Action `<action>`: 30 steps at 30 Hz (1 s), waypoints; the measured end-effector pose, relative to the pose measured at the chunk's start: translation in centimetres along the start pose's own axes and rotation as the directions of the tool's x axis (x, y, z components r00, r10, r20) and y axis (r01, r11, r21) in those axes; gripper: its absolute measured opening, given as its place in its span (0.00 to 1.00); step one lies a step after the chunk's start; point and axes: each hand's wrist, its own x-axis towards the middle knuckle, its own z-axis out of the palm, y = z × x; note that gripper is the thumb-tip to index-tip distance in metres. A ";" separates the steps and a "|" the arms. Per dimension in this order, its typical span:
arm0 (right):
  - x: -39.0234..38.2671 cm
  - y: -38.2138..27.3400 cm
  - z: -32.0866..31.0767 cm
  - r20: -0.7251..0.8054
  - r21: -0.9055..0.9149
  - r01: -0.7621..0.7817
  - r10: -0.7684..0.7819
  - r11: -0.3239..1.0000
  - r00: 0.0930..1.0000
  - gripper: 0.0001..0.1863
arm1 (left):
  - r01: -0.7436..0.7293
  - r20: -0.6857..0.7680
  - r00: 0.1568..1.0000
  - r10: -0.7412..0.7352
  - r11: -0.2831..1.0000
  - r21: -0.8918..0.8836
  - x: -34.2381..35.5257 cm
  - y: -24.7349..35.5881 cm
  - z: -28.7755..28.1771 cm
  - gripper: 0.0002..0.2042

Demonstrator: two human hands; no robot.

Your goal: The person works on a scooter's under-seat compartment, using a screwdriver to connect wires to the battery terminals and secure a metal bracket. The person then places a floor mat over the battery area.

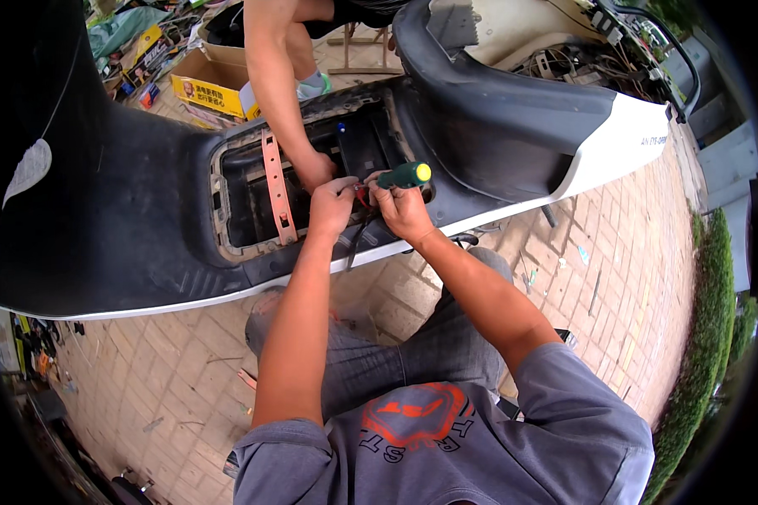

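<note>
- Right hand [408,215]: fingers [385,200] curled in, wrapped round a screwdriver [407,175] with a chunky green handle. Its yellow butt end sticks out up and right of the grip, the business end aims left toward the other hand. Shaft's mostly hidden, so no clue what the tip is touching.
- Left hand [332,207]: fingers bunched nearly together, just left of the screwdriver, right by a bit of red wire [362,195]. Too small to tell if they've actually got hold of it.
- Red wire sits in the gap between both sets of fingers, and a black cable [355,244] hangs just below them.
- All this is over the open bay [219,189] of a scooter [126,210], black with white edging and pretty dusty. The bay's rim is grubby too.
- Left of the left fingers, a pinkish strap [275,187] with holes runs across the bay.
- Just above the left fingers, a co-worker's hand [316,171] reaches down into the bay; its fingertips are hidden.
</note>
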 end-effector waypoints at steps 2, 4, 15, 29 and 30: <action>0.0 0.2 0.2 0.005 0.028 -0.014 0.014 1.000 1.000 0.07 | -0.002 0.002 1.000 0.002 1.000 -0.003 0.1 -0.1 0.0 0.13; -0.1 0.8 0.3 0.000 0.064 -0.012 0.012 0.998 1.000 0.07 | 0.007 0.006 1.000 -0.006 1.000 -0.022 0.0 0.1 0.1 0.12; 0.6 -1.2 -1.7 0.258 -0.082 0.158 -0.132 0.984 0.957 0.13 | -0.007 0.046 0.999 0.006 1.000 0.024 0.1 -0.2 -0.1 0.11; 2.4 -0.7 -1.0 0.088 -0.256 -0.072 0.098 0.964 0.991 0.09 | -0.157 0.066 0.987 0.145 0.956 0.249 0.2 0.3 0.1 0.13; 2.6 -0.2 -1.1 0.072 -0.260 -0.083 0.105 0.962 0.992 0.09 | -0.163 0.066 0.986 0.151 0.950 0.266 0.3 0.3 0.3 0.13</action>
